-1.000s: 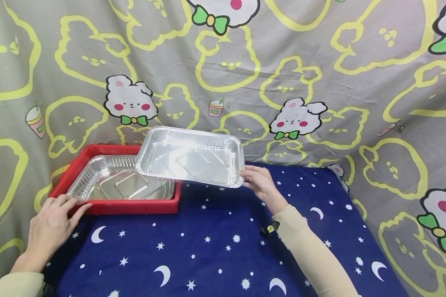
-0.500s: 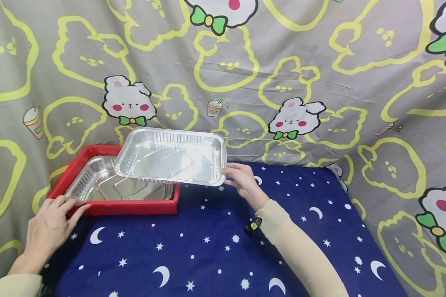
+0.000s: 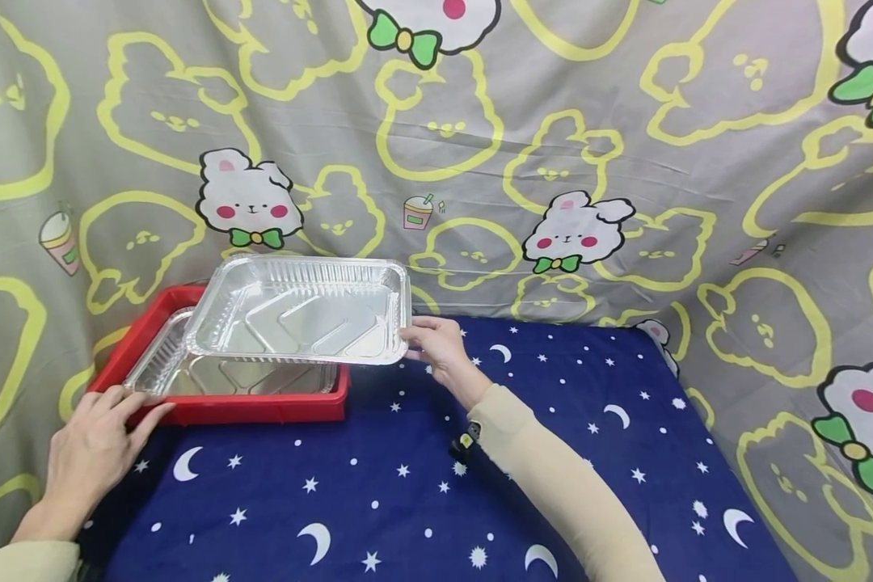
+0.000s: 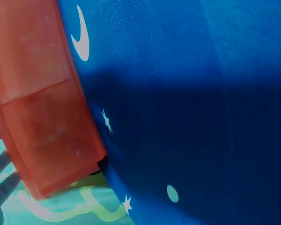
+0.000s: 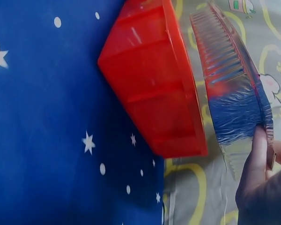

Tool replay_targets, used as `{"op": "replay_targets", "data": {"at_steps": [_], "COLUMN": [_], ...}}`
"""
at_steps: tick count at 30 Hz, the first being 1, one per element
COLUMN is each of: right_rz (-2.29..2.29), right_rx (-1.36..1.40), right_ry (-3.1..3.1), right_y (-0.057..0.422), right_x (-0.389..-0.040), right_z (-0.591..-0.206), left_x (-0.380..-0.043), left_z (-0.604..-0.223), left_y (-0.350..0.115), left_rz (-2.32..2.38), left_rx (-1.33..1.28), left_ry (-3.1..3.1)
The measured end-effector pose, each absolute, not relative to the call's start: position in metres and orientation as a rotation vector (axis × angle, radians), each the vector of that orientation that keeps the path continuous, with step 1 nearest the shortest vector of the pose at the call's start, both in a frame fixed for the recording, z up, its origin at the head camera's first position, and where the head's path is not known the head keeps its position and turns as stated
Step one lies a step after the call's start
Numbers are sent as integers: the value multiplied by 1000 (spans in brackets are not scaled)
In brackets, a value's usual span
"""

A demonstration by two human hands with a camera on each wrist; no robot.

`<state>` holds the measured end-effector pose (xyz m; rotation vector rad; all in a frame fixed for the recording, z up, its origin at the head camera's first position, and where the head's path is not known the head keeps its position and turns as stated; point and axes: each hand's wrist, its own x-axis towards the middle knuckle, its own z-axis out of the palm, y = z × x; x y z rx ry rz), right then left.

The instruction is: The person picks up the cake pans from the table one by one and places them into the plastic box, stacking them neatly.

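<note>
My right hand (image 3: 440, 354) pinches the right end of a shiny foil pan (image 3: 320, 327), thumb at its rim. That pan is held up over the red plastic bin (image 3: 255, 410), overlapping its right part in the head view. Inside the bin lies another foil pan (image 3: 211, 377), partly hidden behind the raised one. At the bin's near left corner, my left hand (image 3: 94, 444) holds the rim with its fingers over the edge. The right wrist view shows the raised pan's ribbed side (image 5: 234, 108) beside the bin's outer wall (image 5: 154, 89), with a gap between them.
A dark blue cloth (image 3: 407, 517) with white moons and stars covers the table. Behind it and at both sides hangs a grey curtain (image 3: 466, 186) with rabbit prints, close to the back of the bin.
My right hand has carried the foil pan leftward, so it covers more of the bin and the pan inside. The left hand has stayed on the bin's rim.
</note>
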<state>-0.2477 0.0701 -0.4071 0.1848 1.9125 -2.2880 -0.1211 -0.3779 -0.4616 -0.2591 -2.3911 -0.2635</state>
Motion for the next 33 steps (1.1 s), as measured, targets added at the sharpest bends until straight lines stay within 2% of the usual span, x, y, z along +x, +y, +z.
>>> {"op": "replay_targets", "data": {"at_steps": [33], "right_rz": [-2302], "right_rx": [189], "right_ry": [1922], "right_y": [-14], "right_x": [-251], "right_z": [-410], "left_x": [-124], "left_z": [-463], "left_y": [-375], "left_rz": [-303], "left_rx": [-309], "left_ry": [-2309]}}
